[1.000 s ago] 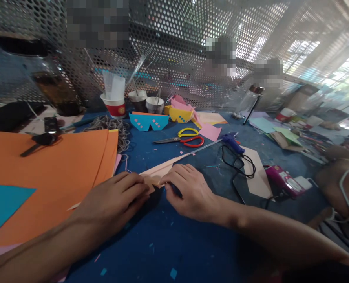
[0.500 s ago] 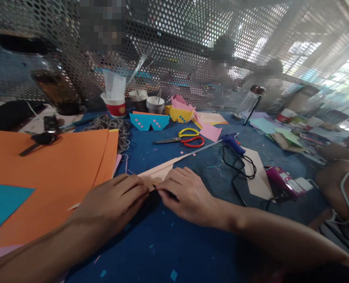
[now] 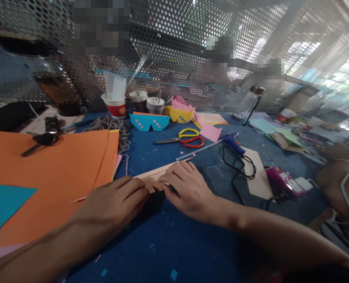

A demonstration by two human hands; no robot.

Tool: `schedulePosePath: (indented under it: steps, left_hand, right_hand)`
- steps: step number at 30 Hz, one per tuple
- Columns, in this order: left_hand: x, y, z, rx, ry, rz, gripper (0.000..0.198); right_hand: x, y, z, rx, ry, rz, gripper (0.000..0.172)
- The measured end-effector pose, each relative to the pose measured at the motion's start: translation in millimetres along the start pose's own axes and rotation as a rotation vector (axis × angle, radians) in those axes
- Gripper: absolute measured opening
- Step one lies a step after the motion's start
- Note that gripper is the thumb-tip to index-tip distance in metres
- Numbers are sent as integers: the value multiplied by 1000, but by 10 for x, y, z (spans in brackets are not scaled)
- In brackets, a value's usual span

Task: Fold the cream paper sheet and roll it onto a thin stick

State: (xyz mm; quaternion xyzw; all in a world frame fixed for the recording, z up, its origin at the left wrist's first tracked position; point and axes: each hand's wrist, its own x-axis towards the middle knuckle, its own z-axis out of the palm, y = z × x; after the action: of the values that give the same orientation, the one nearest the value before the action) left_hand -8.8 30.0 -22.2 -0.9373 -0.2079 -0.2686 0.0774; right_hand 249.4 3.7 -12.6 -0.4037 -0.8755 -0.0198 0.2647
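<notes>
A long, narrow piece of folded pale peach paper lies at a slant on the blue table between my hands, with a notch in its lower edge. My left hand presses on its left part, fingers bent over it. Thumb and fingertips of my right hand pinch the paper just right of the notch. Both hands hide parts of it. Beyond them lie scissors with one yellow and one red handle. Blue paper glasses and yellow ones stand farther back.
Orange sheets cover the left side, a blue sheet on top. A blue glue gun with a black cord lies right of the scissors. Behind stand a paper cup and a perforated metal screen. Another person's arm rests far right.
My right hand has shifted slightly up and right along the folded paper. Its thumb has moved off the notch, which now shows more plainly. My left hand stays nearly in place.
</notes>
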Motion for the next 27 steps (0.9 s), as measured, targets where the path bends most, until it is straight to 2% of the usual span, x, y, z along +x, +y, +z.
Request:
schedulePosePath:
  steps: [6, 15, 27]
  left_hand:
    - [-13, -24, -3, -26, -2, 59, 30]
    - [12, 0, -25, -19, -16, 92, 32]
    - [24, 33, -1, 16, -6, 93, 33]
  right_hand:
    - [-4, 32, -7, 11, -33, -29, 15]
    - [36, -14, -70, 146, -122, -121, 8]
    - [24, -12, -62, -2, -152, -151, 15]
